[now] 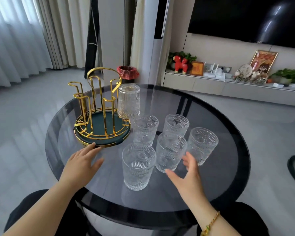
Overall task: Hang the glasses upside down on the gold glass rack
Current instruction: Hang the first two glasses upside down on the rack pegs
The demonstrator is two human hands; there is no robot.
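Both hands empty, fingers spread: left hand (83, 163) touches gold rack (99, 106); beyond it, one ribbed glass (129, 101) hangs mouth-down, upright.

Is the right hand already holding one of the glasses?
No, the right hand is open beside the middle front glass, its fingers spread and not closed around it.

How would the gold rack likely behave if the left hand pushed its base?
The gold rack looks top-heavy on one side: a single hung glass sits at its right. It would probably slide on the smooth glass table. The left hand seems to steady the base.
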